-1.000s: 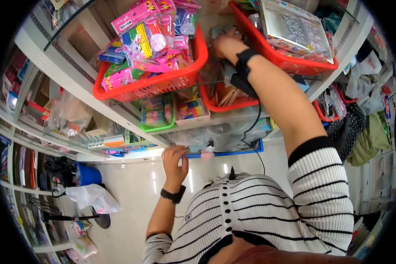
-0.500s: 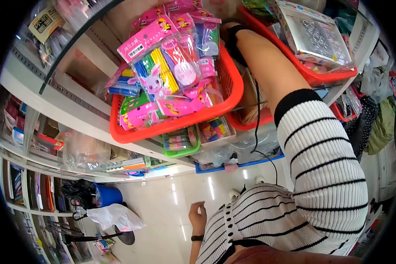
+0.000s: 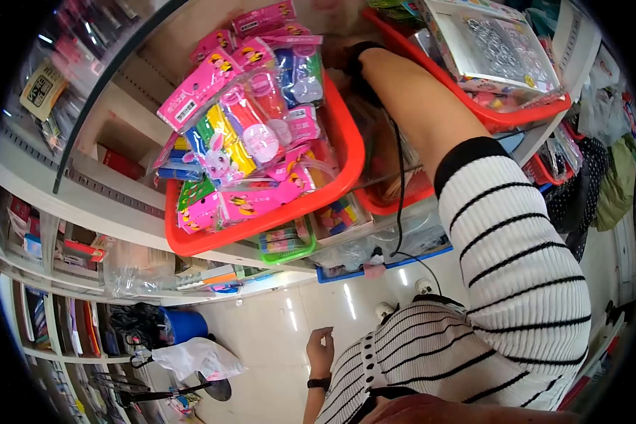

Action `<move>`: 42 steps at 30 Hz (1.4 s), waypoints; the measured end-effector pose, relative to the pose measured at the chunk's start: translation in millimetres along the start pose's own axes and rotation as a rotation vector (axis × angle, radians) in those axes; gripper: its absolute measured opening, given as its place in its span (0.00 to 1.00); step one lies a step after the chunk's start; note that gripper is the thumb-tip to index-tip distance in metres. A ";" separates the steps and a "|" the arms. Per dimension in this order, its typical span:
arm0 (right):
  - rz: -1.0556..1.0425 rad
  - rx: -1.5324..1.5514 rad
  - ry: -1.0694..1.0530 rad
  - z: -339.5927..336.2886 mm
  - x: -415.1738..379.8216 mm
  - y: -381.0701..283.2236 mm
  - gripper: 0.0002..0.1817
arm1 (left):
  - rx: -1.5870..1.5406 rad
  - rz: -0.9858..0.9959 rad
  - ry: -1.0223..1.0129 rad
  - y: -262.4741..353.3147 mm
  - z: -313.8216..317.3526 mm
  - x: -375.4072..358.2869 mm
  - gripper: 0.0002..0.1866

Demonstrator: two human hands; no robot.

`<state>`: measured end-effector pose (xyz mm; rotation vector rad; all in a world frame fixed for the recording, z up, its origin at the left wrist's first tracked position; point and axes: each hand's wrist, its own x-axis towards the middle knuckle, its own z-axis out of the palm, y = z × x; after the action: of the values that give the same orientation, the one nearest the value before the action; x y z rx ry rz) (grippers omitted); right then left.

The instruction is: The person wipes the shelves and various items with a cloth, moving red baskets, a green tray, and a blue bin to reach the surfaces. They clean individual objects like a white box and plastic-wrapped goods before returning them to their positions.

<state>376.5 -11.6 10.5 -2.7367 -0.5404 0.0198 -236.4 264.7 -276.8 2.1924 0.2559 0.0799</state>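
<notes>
My right arm reaches across the shelf, and my right hand (image 3: pixel 340 58) is in shadow behind a red plastic basket (image 3: pixel 261 233). Its fingers are hidden, so what they touch cannot be seen. A black band (image 3: pixel 364 67) circles that wrist, and a thin black cord (image 3: pixel 401 191) hangs below it. Pink-topped plastic packs (image 3: pixel 222 141) holding coloured sticks, apparently modelling clay, are heaped in the basket. Low by my side hangs my left hand (image 3: pixel 321 351), its fingers loosely bent with a gap to the thumb and nothing in it. It wears a dark watch (image 3: pixel 319 383).
Right of my arm, another red basket (image 3: pixel 502 120) carries an open box of metal rings (image 3: pixel 498 49). A green basket (image 3: pixel 287 247) sits lower. A glass shelf edge (image 3: pixel 106 85) curves at upper left. On the floor stand a blue bin (image 3: pixel 186 325) and a white bag (image 3: pixel 198 359).
The view has shifted, so the red basket with the packs appears lower and further left. My right hand is still behind the basket; my left hand still hangs down.
</notes>
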 end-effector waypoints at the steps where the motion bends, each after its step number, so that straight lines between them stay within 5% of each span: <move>1: 0.005 0.026 -0.050 9.0 16.0 7.7 0.22 | 0.004 0.002 -0.031 2.8 0.4 3.6 0.07; 4: 0.022 0.086 -0.150 14.8 2.5 10.2 0.22 | -0.007 0.070 -0.043 9.0 4.2 6.3 0.08; 7: -0.100 0.298 0.024 -11.7 -94.7 -43.4 0.14 | -0.019 0.067 -0.081 2.9 11.1 -0.5 0.09; 9: -0.096 -0.149 0.022 -20.3 -132.1 -64.4 0.25 | -0.039 0.076 -0.106 -0.4 16.6 -5.2 0.09; 14: -0.222 -0.034 0.057 -5.1 -167.2 -52.1 0.31 | 0.000 0.165 -0.218 21.9 23.0 5.2 0.09; 22: -0.288 0.090 0.038 -7.7 -287.2 -67.5 0.22 | 0.003 0.329 -0.366 54.0 25.4 37.5 0.07; 29: -0.469 -0.030 0.255 -1.1 -355.6 -68.7 0.19 | 0.024 0.380 -0.459 54.1 19.8 33.0 0.06; 34: -0.405 -0.221 0.134 -14.1 -406.1 -76.6 0.15 | 0.081 0.410 -0.500 31.1 12.6 30.2 0.06; 37: -0.184 -0.332 0.138 -25.5 -432.2 -72.7 0.18 | 0.086 0.301 -0.500 7.7 8.3 28.2 0.06; 42: -0.154 -0.235 0.562 -36.9 -447.8 -89.4 0.29 | 0.091 0.238 -0.497 -9.6 7.1 21.8 0.07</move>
<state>-68.4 -112.7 51.8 -2.7256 -0.6087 -0.8702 -215.5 269.2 -289.5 2.2435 -0.2856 -0.3477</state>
